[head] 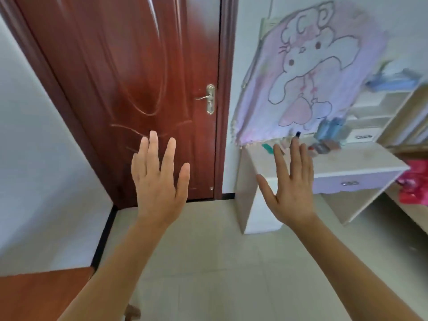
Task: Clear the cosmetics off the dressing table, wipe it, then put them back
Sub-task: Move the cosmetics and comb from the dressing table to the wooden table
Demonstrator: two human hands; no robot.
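— Both hands are up in front of the camera?
— Yes, backs toward the lens, fingers straight and spread, holding nothing. The left hand (159, 181) is raised in front of the red-brown panelled wooden door (129, 77). The right hand (291, 188) overlaps the near left corner of the pale, lilac-fronted wooden dressing table (361, 158).
— Is the right hand touching the table?
— It looks apart from it, held in the air nearer the camera.
— Where are the cosmetics?
— A blurred cluster of small bottles and tubes (324, 144) stands along the back edge of the tabletop, beyond the right hand's fingertips and a little to their right. I cannot make out single items there. A small teal object (267, 148) lies at the back left corner, just left of those fingers. The left hand is well apart from all of it.
— Anything behind the table?
— A lilac cloth with a cartoon animal outline (312, 77) hangs above the table, its lower edge reaching the back of the tabletop. Pale floor tiles (220, 262) lie under both forearms.
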